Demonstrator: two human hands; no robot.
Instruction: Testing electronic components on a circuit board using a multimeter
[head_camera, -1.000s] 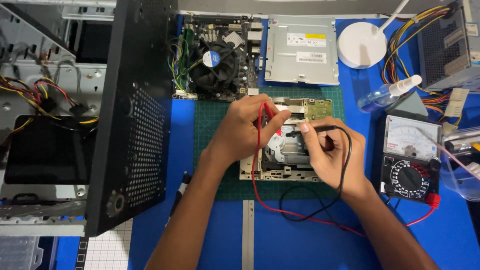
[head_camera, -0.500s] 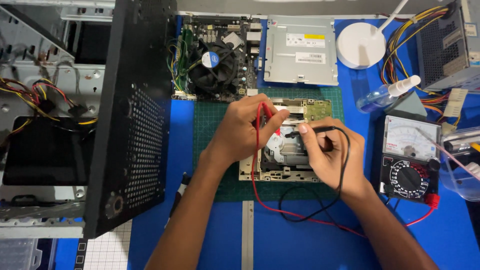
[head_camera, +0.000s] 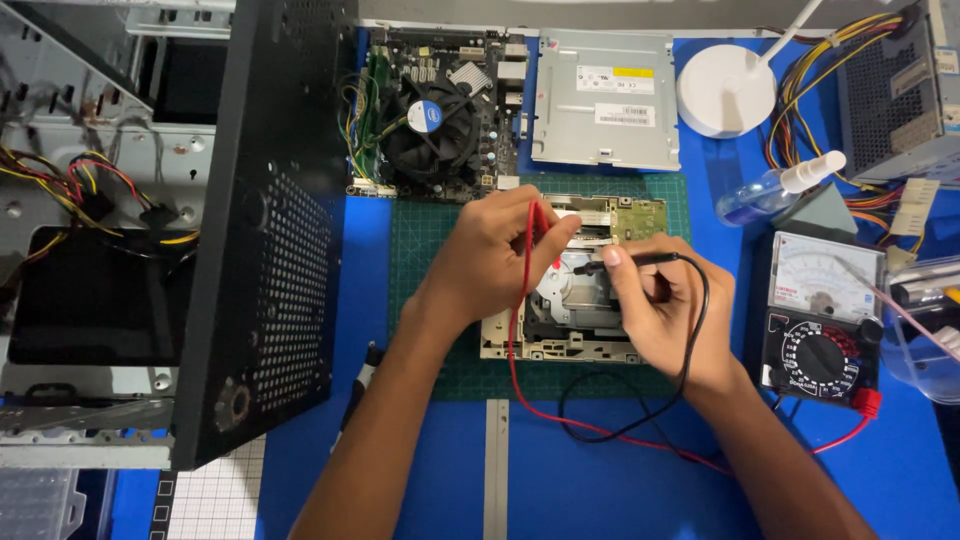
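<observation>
At the centre of the frame the left hand (head_camera: 495, 255) is clamped on a red probe (head_camera: 532, 232), and the right hand (head_camera: 660, 305) pinches a black probe (head_camera: 625, 263) between closed fingers; both tips meet over the opened optical drive (head_camera: 565, 310), which lies on a green cutting mat (head_camera: 420, 250). Above it, at top centre, a grey metal drive cover (head_camera: 605, 100) carries a white rectangular label with a yellow strip. Left of that cover lies a motherboard (head_camera: 430, 110), whose black fan has a round blue-and-white sticker. At the right edge an analogue multimeter (head_camera: 822, 320) shows a pale dial face above a black selector. The table (head_camera: 580, 480) is bright blue; a black perforated case panel (head_camera: 270, 230) stands at the left.
</observation>
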